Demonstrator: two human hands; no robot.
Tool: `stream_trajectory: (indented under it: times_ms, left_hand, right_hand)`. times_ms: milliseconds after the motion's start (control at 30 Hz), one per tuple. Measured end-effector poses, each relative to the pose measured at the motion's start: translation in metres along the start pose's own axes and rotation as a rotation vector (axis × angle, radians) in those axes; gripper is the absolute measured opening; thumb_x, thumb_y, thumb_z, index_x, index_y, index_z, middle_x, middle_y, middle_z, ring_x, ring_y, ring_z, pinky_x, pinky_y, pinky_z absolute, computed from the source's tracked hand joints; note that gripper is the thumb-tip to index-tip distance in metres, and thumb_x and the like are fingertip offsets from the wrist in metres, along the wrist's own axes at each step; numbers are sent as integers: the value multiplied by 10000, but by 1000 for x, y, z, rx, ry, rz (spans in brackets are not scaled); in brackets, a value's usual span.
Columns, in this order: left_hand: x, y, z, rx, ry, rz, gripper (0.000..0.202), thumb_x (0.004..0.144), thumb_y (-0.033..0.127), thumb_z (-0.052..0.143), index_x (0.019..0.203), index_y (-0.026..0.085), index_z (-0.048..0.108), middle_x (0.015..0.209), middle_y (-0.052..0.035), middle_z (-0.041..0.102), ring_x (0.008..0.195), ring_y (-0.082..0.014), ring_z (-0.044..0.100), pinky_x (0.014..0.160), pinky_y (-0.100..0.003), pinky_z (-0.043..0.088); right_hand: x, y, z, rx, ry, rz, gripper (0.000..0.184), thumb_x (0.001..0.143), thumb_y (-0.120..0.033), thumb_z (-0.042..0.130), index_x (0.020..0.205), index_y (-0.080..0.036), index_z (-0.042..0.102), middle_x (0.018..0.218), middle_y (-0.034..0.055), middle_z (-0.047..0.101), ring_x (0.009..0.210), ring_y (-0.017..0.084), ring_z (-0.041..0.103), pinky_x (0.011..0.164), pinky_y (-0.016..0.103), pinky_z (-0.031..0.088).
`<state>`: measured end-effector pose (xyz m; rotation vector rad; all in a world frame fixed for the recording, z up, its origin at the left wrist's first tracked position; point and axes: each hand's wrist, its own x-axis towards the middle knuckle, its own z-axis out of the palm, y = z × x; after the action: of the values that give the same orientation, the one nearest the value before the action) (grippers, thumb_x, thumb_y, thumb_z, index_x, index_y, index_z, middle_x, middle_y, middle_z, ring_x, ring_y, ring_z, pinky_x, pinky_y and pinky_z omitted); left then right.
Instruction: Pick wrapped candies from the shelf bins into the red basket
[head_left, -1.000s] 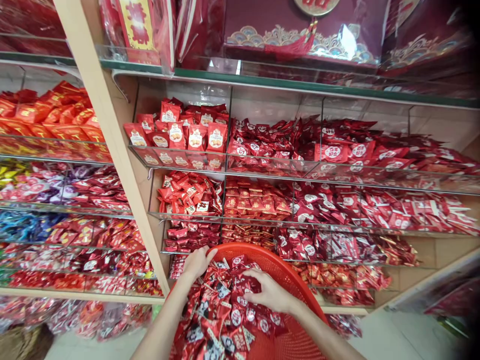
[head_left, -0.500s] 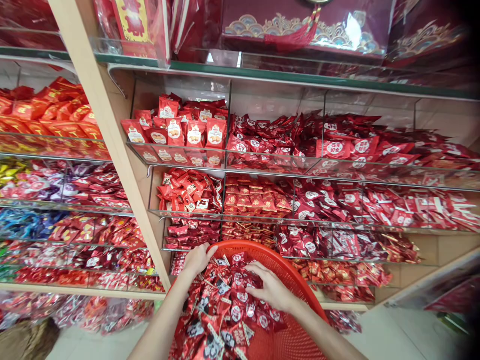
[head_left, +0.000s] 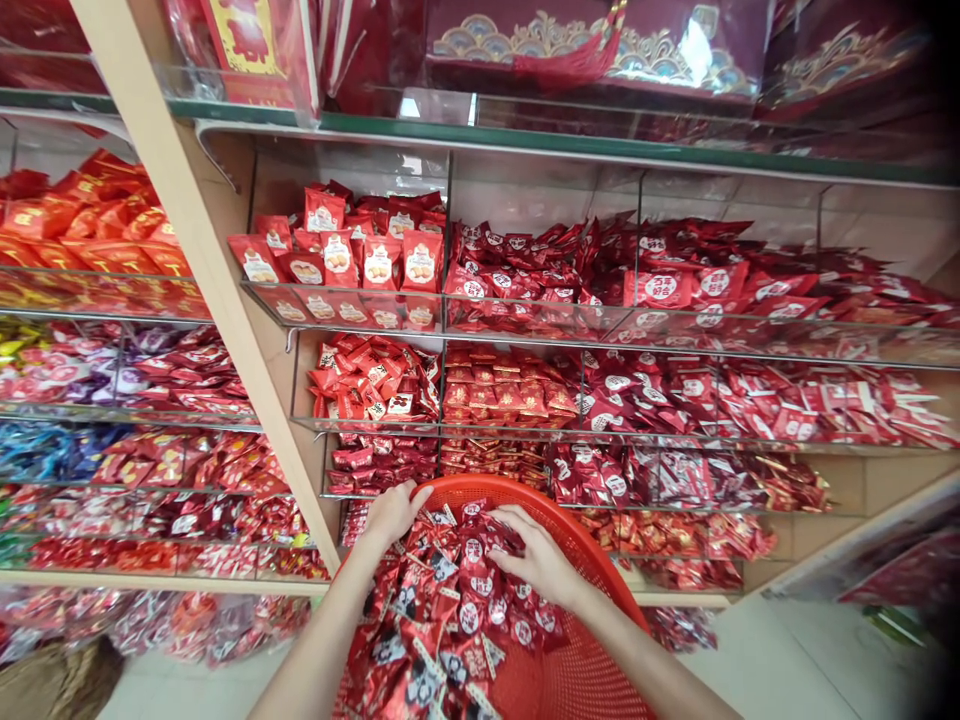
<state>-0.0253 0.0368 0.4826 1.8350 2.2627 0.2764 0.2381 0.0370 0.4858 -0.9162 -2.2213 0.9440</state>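
Observation:
A red perforated plastic basket (head_left: 571,668) stands in front of me, heaped with small red snack packets (head_left: 420,650). My left hand (head_left: 394,515) is closed over its far left rim, the thumb lying along the edge. Inside the basket, my right hand (head_left: 536,560) rests on dark red packets with round white labels (head_left: 471,615). Its fingers are curved, and the thumb stands apart from them. Some packets lie under those fingers, partly hidden; none is visibly lifted. To the left, the heap has packets with black-and-white pictures (head_left: 405,600).
Beyond the basket rise clear-fronted shelves (head_left: 525,432) filled with wrapped snacks. A wooden upright (head_left: 202,260) divides them on the left. Dark red gift boxes (head_left: 592,60) stand on the top glass shelf. Bagged goods (head_left: 195,625) and a brown sack (head_left: 60,680) lie low at left.
The view has shifted slightly, so the shelves appear a little further left. My left hand stays on the rim. The right hand's fingers have shifted slightly over the dark red packets.

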Motion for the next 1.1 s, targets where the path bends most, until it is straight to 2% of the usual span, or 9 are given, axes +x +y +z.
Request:
stream_trajectory:
  times_ms: [200,333,400,467,533,667,767,933,1100]
  left_hand:
    - [0,-1,2,4,5,-2,567,828,623,193,970,210,556,888,-96,683,868,-212,637,680,-263,422]
    - [0,0,2,8,3,1,563,832,616,189,959,210,559,881,-94,684,855,-218,640,667,-266,423]
    - [0,0,1,13,0,-3,564,832,615,188,956,210,561,879,-93,684,849,-219,641,660,-265,422]
    - [0,0,1,17,-4,-7,566,833,615,187,949,208,564,875,-94,684,844,-218,641,656,-263,421]
    - [-1,0,1,17,-4,-7,563,835,611,189,948,208,565,873,-93,684,844,-212,641,660,-258,420]
    - [-1,0,1,7,-2,1,551,840,600,194,949,207,565,868,-92,685,848,-211,642,672,-260,422]
    - [0,0,2,4,-3,-11,535,847,582,200,961,207,565,873,-93,686,871,-218,639,683,-266,424]
    - [-1,1,1,-4,-20,-26,511,854,563,216,990,215,565,918,-92,683,899,-206,630,713,-264,422]
    - [-1,2,0,-3,-20,-31,516,852,567,219,994,213,567,925,-97,681,897,-209,630,712,-266,424]
  right_hand:
    - [4,5,-2,112,138,-5,444,737,-333,603,1159,-226,522,1187,59,522,1125,191,466,1006,354,327]
    - [4,-4,-9,277,224,116,478,686,-367,657,1119,-202,540,1164,61,564,1111,202,489,1011,383,328]
    - [1,-14,-16,430,160,248,481,688,-392,654,1111,-194,539,1112,64,599,1036,205,545,929,386,418]
    - [-5,-23,-23,592,42,410,476,694,-417,645,1103,-197,539,1076,68,615,926,203,599,774,360,509]
    - [-15,-29,-27,730,-25,553,453,686,-424,655,1066,-199,553,1035,65,625,818,182,629,648,308,532]
    - [-38,-28,-22,952,-46,795,384,672,-404,678,966,-190,554,852,26,643,684,130,636,619,260,520]
    - [-54,-23,-14,1000,-116,948,396,662,-396,691,955,-182,535,825,27,649,646,122,636,633,256,518]
    - [-62,-18,-8,995,-91,1061,388,657,-369,701,945,-162,544,825,32,658,619,95,618,652,229,518]
    - [-59,-12,-6,1097,-11,1041,379,653,-313,717,964,-155,570,856,35,662,678,94,623,672,205,518]
